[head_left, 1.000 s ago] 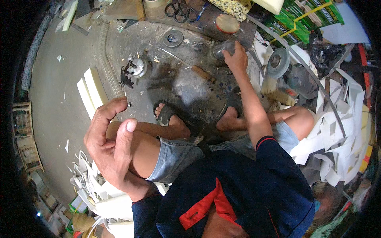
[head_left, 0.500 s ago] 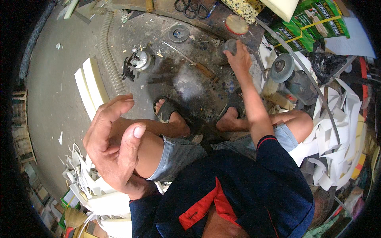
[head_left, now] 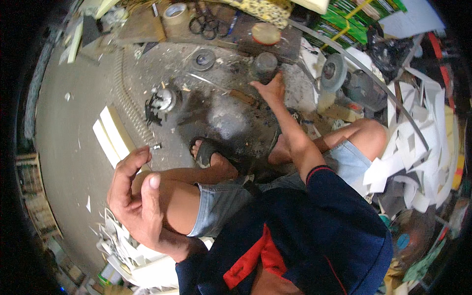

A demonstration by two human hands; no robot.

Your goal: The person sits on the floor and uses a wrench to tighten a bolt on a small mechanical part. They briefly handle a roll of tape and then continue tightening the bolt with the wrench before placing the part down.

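Note:
My right hand [head_left: 272,92] reaches forward at the near side of a dark grey, round container [head_left: 266,64] standing on the floor. Its thumb is spread to the left, and the fingertips by the container's right edge are partly hidden. My left hand [head_left: 135,199] hovers over my left knee, fingers loosely bent and thumb apart, holding nothing. A thin-bladed tool with a wooden handle [head_left: 242,97] lies left of the right hand. Farther left sits a spray gun with a silver cup [head_left: 163,100]. A grey ring-shaped disc [head_left: 203,59] lies beyond the tool.
A low wooden board [head_left: 172,35] at the back carries scissors [head_left: 209,27], a tape roll [head_left: 175,14] and a round tin [head_left: 266,34]. A coiled hose [head_left: 123,88] and cream foam strips [head_left: 113,135] lie left. A grinder [head_left: 364,88] and white scraps [head_left: 413,147] lie right.
My right hand has drawn back slightly toward me from the dark container, which shows more fully. My left hand stays raised in much the same pose. The whole view has shifted.

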